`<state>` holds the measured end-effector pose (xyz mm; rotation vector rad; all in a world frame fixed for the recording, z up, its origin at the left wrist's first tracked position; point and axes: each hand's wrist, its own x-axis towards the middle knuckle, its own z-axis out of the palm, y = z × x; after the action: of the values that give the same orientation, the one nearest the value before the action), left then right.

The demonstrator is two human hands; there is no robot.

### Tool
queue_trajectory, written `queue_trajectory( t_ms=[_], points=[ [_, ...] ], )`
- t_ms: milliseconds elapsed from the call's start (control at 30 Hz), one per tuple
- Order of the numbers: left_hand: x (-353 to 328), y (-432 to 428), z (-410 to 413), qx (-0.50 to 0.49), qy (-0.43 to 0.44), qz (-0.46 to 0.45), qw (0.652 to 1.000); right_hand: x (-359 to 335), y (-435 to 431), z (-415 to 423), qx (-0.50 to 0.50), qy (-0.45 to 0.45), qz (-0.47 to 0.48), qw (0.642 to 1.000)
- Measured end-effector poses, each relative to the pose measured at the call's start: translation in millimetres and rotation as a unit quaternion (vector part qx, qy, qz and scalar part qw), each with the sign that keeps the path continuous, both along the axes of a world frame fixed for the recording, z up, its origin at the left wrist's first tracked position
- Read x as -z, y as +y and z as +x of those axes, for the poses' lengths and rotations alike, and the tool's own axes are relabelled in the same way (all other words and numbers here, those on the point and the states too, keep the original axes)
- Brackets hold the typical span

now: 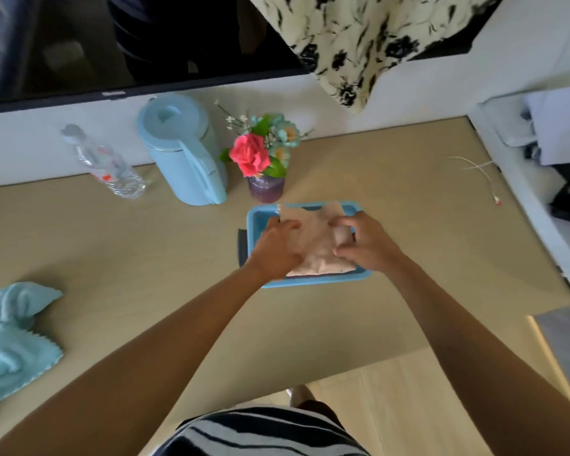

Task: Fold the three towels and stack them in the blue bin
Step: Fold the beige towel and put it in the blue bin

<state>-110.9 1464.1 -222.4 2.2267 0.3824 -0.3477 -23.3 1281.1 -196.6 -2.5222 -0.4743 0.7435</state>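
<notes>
I note a striped shirt [264, 432] at the bottom edge, both bare forearms reaching forward over the table [145, 258]. The left hand [275, 248] curls its fingers over the left edge of the pink towel [316, 248]. The right hand [366, 245] pinches a fold on its right side between thumb and fingers. The pink towel lies folded inside the blue bin [310, 283], its far corners raised. A light blue towel [10, 340] sits crumpled, well apart, at the table's left edge.
</notes>
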Motion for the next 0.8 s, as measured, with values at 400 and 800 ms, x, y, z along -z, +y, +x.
queue_trajectory(
  t_ms=[400,800],
  points=[
    [55,-30,33,0.040,0.121,0.085,0.988,52,23,4,-0.151,-0.078,-0.216,0.962],
    [61,-30,37,0.137,0.046,0.338,0.930,72,27,11,-0.278,-0.212,-0.278,0.895]
  ],
)
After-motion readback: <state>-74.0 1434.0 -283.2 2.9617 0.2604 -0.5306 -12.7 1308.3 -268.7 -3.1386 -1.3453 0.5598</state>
